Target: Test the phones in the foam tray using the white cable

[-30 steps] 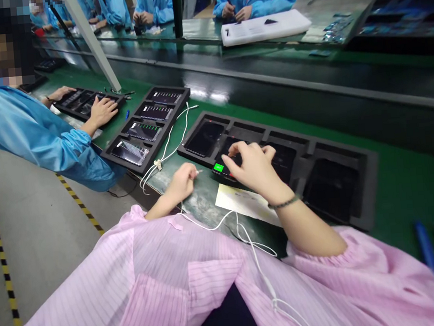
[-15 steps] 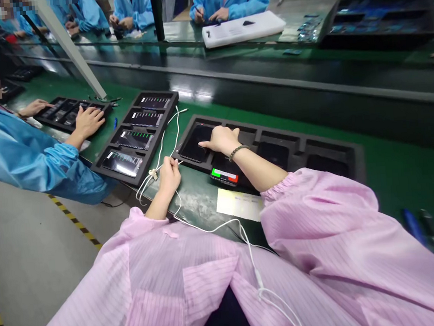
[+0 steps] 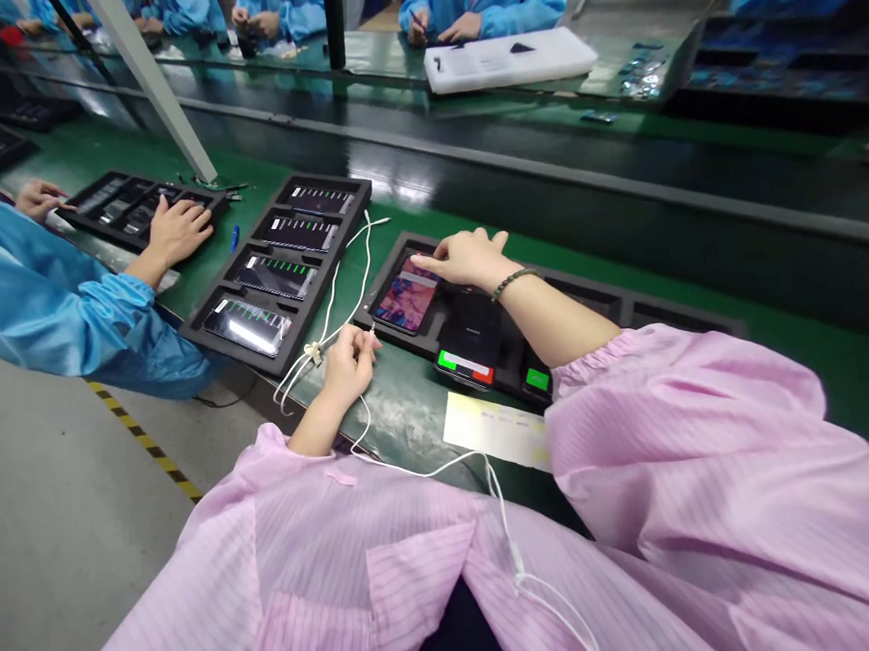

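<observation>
My left hand (image 3: 351, 362) is closed in a pinch on the white earphone cable (image 3: 423, 470), its small plug tip showing past the fingertips, just off the tray's near left corner. The cable runs down across my lap. My right hand (image 3: 471, 260) is spread above the black foam tray (image 3: 425, 346), thumb over the upper edge of the leftmost phone (image 3: 408, 295); whether it touches the glass I cannot tell. That phone's screen is lit with a reddish-purple picture. Beside it, a dark phone (image 3: 472, 333) shows green and red blocks. Another phone (image 3: 537, 376) with a green block is partly under my forearm.
A second tray (image 3: 299, 321) of phones with striped screens stands to the left, white cables (image 3: 328, 304) alongside. A yellow-white paper (image 3: 488, 429) lies in front. At the left, a co-worker's hand (image 3: 178, 232) rests on another tray. A white foam block (image 3: 511, 59) sits across the line.
The leftmost phone's screen has gone from dark to a lit picture. My right hand has shifted slightly up and right of it. The plug tip now shows at my left fingertips.
</observation>
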A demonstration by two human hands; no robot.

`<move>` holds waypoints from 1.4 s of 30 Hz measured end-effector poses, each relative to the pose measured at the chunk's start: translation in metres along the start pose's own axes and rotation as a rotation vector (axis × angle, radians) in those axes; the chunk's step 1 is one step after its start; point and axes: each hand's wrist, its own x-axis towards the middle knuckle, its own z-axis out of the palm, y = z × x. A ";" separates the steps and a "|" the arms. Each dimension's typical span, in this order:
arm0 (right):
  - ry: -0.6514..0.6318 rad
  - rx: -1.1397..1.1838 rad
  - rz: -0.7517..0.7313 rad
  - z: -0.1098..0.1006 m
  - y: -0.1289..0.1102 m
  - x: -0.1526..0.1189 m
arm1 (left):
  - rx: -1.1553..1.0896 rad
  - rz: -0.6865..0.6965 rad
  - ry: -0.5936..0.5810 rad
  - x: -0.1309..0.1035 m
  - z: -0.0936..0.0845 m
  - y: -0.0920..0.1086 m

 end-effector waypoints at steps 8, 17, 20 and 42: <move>-0.061 -0.071 -0.075 0.015 0.004 0.013 | 0.154 -0.045 -0.101 -0.003 -0.003 0.007; -0.098 -0.020 -0.082 0.014 0.013 0.011 | 0.112 -0.072 -0.192 -0.004 -0.006 0.016; -0.132 0.035 -0.078 0.010 0.022 0.010 | 0.121 -0.082 -0.191 -0.004 -0.005 0.012; -0.140 0.082 -0.198 0.020 0.042 0.015 | -0.062 -0.202 -0.174 0.000 -0.001 0.013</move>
